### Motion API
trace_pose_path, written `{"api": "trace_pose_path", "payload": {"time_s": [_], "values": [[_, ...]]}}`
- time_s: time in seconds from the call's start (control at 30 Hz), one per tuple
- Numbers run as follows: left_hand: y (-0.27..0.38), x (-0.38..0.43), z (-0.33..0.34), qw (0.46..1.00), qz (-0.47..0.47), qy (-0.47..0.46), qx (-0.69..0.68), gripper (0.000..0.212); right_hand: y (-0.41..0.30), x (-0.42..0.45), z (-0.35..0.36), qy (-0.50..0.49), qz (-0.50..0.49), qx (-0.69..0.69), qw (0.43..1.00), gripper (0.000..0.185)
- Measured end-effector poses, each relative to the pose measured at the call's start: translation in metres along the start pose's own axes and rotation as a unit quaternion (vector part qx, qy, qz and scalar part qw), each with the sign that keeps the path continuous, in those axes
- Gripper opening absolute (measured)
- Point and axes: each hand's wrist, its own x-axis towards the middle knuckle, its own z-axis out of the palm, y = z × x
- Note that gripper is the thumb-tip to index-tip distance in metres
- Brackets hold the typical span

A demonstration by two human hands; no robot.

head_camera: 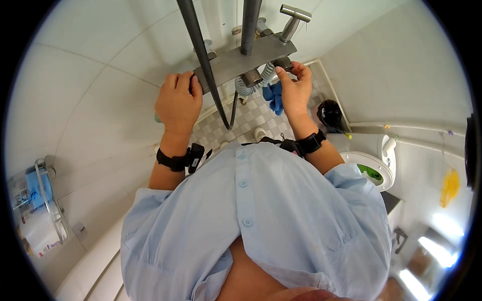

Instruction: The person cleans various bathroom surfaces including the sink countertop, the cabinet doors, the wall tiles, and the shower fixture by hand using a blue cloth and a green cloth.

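Observation:
A grey shower mixer (pixel 229 69) with a flat top is fixed to the tiled wall before me. My left hand (pixel 179 99) is closed around its left end and covers whatever part lies there. My right hand (pixel 297 88) holds a dark round knob (pixel 283 64) at the right front between thumb and fingers. Beside that knob is a second dark round fitting (pixel 251 78). A blue cloth (pixel 275 98) shows just below and left of my right hand; whether my fingers touch it, I cannot tell. A pale coiled hose (pixel 246 88) hangs beneath the mixer.
A dark shower hose (pixel 216 81) loops in front of the mixer, near the upright pipe (pixel 250 28). A metal T-shaped fitting (pixel 293 19) rises at the right end. Lower right are a black-lined bin (pixel 330 114) and a toilet (pixel 388 161). A wire rack (pixel 49 203) hangs at left.

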Motion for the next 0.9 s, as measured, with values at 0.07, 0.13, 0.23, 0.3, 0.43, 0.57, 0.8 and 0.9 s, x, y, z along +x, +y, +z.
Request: {"api": "trace_pose_path", "payload": {"time_s": [0.07, 0.13, 0.23, 0.3, 0.43, 0.57, 0.8, 0.9], "values": [[-0.003, 0.000, 0.001, 1.000, 0.005, -0.001, -0.002, 0.009, 0.008, 0.001, 0.002, -0.002, 0.017, 0.060, 0.998, 0.050], [-0.007, -0.003, 0.002, 1.000, 0.008, -0.004, 0.002, 0.010, 0.000, -0.003, 0.003, 0.003, 0.018, 0.055, 0.998, 0.049], [-0.009, -0.002, 0.002, 1.000, 0.011, 0.001, -0.011, 0.011, 0.007, -0.002, 0.005, 0.006, 0.041, 0.106, 0.994, 0.047], [-0.010, -0.003, 0.003, 1.000, 0.017, 0.005, -0.017, 0.012, 0.011, 0.003, 0.003, 0.002, 0.062, 0.160, 0.985, 0.046], [-0.015, -0.003, 0.005, 0.999, 0.026, 0.010, -0.018, 0.012, -0.004, 0.005, -0.005, -0.086, 0.104, 0.208, 0.969, 0.039], [-0.015, -0.003, 0.006, 0.999, 0.043, 0.031, -0.014, 0.008, -0.016, 0.004, -0.008, -0.127, 0.174, 0.263, 0.940, 0.036], [-0.013, -0.004, 0.005, 1.000, 0.012, 0.006, -0.007, 0.011, -0.001, 0.009, -0.004, -0.148, 0.164, 0.221, 0.950, 0.039], [-0.010, -0.003, 0.004, 1.000, 0.013, 0.010, -0.008, 0.010, 0.004, 0.007, 0.005, -0.092, 0.087, 0.160, 0.979, 0.040]]}}
